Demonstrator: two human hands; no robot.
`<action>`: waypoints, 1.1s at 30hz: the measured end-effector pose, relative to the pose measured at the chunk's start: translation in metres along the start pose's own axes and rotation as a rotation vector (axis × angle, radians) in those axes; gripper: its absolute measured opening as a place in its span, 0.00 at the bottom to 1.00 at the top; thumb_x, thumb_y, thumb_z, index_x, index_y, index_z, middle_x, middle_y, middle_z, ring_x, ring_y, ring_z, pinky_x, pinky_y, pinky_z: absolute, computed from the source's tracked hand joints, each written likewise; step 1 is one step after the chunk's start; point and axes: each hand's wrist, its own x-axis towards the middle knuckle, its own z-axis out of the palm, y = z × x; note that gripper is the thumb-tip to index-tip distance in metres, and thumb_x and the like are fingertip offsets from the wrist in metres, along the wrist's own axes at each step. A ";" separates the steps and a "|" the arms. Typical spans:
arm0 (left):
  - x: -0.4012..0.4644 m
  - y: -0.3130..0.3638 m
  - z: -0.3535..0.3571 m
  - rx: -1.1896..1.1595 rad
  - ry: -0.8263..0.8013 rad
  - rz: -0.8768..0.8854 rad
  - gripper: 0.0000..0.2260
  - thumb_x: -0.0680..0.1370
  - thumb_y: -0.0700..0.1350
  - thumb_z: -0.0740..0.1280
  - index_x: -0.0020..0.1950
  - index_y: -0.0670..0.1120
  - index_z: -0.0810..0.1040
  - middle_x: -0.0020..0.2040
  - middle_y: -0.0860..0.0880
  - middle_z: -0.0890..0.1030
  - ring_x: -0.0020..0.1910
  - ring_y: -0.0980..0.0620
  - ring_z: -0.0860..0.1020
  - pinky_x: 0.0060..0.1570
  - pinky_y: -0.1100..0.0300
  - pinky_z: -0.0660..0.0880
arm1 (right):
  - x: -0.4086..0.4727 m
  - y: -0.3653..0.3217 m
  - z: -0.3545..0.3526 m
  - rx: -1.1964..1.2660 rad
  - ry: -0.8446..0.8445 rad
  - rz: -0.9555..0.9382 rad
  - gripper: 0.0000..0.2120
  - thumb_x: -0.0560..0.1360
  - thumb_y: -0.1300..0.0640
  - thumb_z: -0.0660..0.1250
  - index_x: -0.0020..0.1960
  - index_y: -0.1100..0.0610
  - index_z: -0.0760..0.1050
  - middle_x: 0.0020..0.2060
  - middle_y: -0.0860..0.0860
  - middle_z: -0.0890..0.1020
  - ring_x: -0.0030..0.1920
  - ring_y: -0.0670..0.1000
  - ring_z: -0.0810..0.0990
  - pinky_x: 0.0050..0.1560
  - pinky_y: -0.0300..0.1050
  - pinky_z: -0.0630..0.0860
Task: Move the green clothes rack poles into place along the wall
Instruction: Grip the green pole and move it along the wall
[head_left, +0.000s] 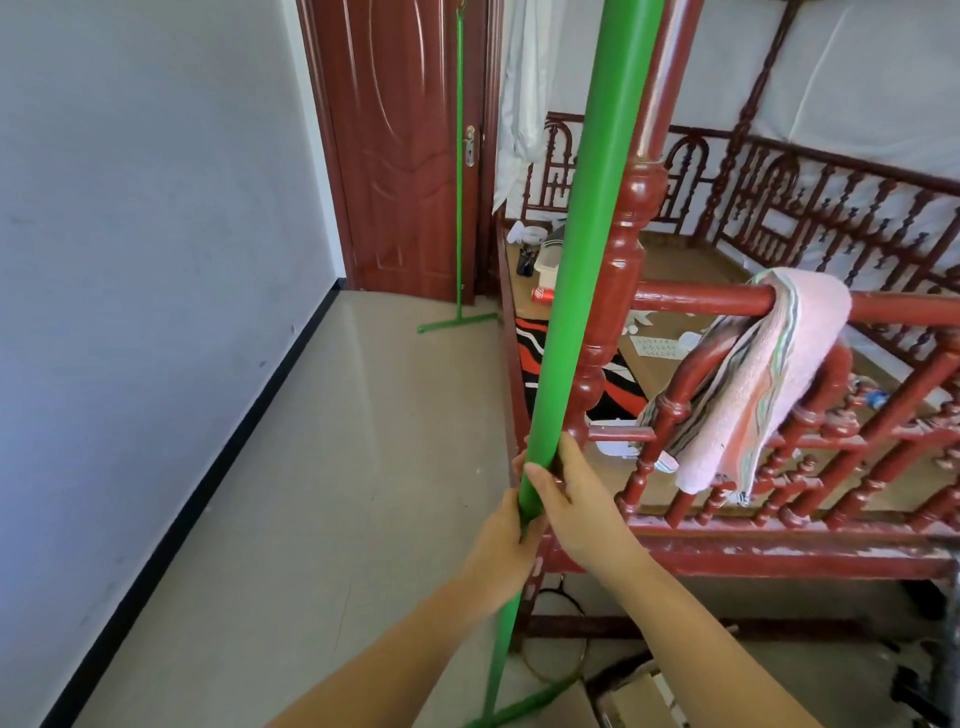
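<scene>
A thick green pole (582, 249) rises upright right in front of me, close to the red wooden bed post. Its lower, thinner section (503, 654) runs down to a green foot bar (524, 704) on the floor. My left hand (501, 551) is wrapped around the pole where the thick tube ends. My right hand (563, 493) grips the thick tube just above it. A second green pole (459, 171) with a T-shaped foot (457, 322) stands upright against the red door at the far end.
A white wall (130, 286) with a black skirting runs along the left. A red carved bed frame (779, 415) fills the right, with a pink towel (763, 374) over its rail. Beige tiled floor (337, 467) lies between. Cardboard (639, 696) sits low right.
</scene>
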 end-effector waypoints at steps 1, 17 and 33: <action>-0.002 -0.003 -0.005 0.005 0.012 -0.023 0.11 0.78 0.47 0.59 0.48 0.66 0.65 0.45 0.60 0.76 0.43 0.63 0.76 0.49 0.59 0.78 | 0.000 -0.003 0.003 0.005 -0.015 0.005 0.10 0.76 0.55 0.58 0.57 0.50 0.66 0.49 0.56 0.79 0.48 0.48 0.79 0.39 0.28 0.75; -0.069 0.006 -0.154 0.282 0.418 -0.011 0.09 0.78 0.43 0.57 0.58 0.44 0.68 0.41 0.50 0.74 0.40 0.52 0.73 0.39 0.61 0.69 | 0.037 -0.100 0.129 0.013 -0.333 -0.240 0.08 0.75 0.54 0.60 0.51 0.58 0.67 0.45 0.62 0.78 0.46 0.58 0.78 0.49 0.59 0.77; -0.178 -0.069 -0.397 0.292 0.606 -0.109 0.07 0.77 0.43 0.58 0.54 0.43 0.67 0.43 0.45 0.74 0.41 0.47 0.73 0.42 0.53 0.70 | 0.032 -0.222 0.384 0.025 -0.478 -0.365 0.11 0.75 0.55 0.60 0.54 0.61 0.65 0.45 0.60 0.77 0.47 0.59 0.76 0.49 0.57 0.74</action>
